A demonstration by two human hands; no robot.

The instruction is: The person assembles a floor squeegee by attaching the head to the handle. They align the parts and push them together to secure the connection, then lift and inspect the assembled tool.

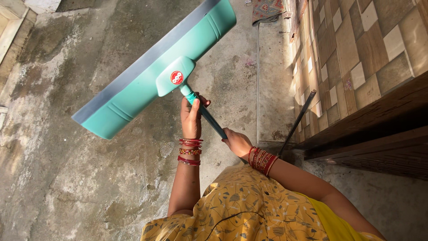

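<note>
Right hand (237,142) gripping dark handle (213,120), left hand (191,118) clasping higher, teal floor wiper (151,71) raised

A stained concrete floor (80,178), a tiled wall (356,49), a dark rod (298,122) leaning against it, and a patterned mat (267,9).

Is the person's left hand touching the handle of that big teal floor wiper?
Touching. The head view shows the left hand with its fingers wrapped around the dark handle just below the teal floor wiper's head.
</note>
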